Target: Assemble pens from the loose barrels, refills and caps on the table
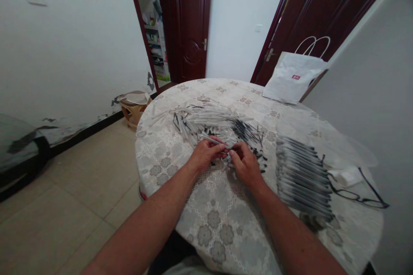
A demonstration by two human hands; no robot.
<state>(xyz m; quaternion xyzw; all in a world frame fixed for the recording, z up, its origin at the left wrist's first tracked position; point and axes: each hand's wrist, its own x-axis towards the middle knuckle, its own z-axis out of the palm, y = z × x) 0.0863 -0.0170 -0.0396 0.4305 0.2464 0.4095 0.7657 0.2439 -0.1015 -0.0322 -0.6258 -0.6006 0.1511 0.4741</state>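
Over the near side of a pile of pen parts, my left hand (208,154) is closed around a slender, translucent pen barrel (211,139), which points up and to the left. My right hand (245,165) pinches at the barrel's right end, its thumb and fingertips close to the left fingers. Any small part between the fingertips is hidden. Beyond the hands lie many loose pale barrels (209,116). Thin dark refills (243,131) are heaped to the right of them, and small black pieces (263,164) are scattered beside my right hand.
A row of pens (303,180) lies right of my right forearm on the round table's patterned cloth (213,234). Black-framed eyeglasses (350,195) and crumpled white paper (346,176) are further right. A white paper bag (295,77) stands at the back right; a brown stool-like object (135,109) is left.
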